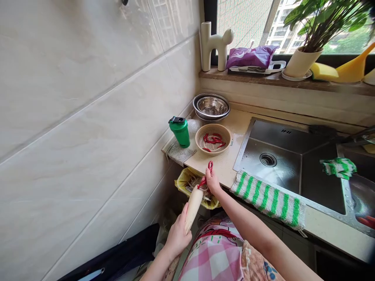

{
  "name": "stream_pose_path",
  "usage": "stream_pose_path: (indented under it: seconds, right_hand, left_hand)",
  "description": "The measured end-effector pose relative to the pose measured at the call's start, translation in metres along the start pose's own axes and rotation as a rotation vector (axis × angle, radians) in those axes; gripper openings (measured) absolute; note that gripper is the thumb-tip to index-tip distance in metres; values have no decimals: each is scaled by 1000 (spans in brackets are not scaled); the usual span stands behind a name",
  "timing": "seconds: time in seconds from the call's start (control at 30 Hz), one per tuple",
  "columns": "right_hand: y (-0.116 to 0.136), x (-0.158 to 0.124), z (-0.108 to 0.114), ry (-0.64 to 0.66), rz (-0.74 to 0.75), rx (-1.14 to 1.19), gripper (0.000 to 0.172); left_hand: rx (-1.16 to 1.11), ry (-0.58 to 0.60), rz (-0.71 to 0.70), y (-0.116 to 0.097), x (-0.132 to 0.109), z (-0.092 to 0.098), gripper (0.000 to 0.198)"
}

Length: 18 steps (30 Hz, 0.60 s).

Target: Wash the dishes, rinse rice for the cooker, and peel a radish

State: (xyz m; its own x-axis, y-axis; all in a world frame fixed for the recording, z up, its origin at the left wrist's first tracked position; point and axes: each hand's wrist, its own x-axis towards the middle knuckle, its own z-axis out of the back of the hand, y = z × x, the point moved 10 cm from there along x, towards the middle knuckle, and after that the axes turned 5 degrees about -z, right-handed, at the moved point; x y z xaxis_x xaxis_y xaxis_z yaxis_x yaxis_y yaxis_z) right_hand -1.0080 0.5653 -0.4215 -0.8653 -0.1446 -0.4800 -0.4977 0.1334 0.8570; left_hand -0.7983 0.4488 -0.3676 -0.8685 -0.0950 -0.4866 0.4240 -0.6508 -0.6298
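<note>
A long pale peeled root vegetable (193, 207) is gripped at its lower end by my left hand (178, 231), its upper end tilted away from me. My right hand (211, 181) is closed around a red peeler (210, 165), whose head touches the vegetable's upper end. Below both hangs a bin with a yellow liner (183, 180), and peelings lie in it. Just beyond, on the counter, a beige basket (200, 145) holds several red chillies (215, 139).
A green shaker bottle (181, 134) stands left of the basket, with steel bowls (211, 107) behind. At right are a steel sink (281, 158) and a green-striped cloth (269, 198) over the counter edge. Part of another hand (366, 221) shows at far right.
</note>
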Motion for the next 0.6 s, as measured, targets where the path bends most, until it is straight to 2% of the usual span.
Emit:
stream_pose_path:
  seconds: [0.17,0.33,0.5,0.6]
  right_hand:
    - [8,8,10,-62,27,48,38]
    - [4,-1,-2,20,-3,57,36]
    - [18,-1,18,-90,85,-71,32]
    - [21,-8,11,46,122,-61,29]
  left_hand:
    - [87,-9,-27,8,-3,0,94]
    - [136,-37,31,18,-2,3,95]
    - [79,-39,-78,10,-4,2,91]
    - [-69,-131,-140,5,1,14,86]
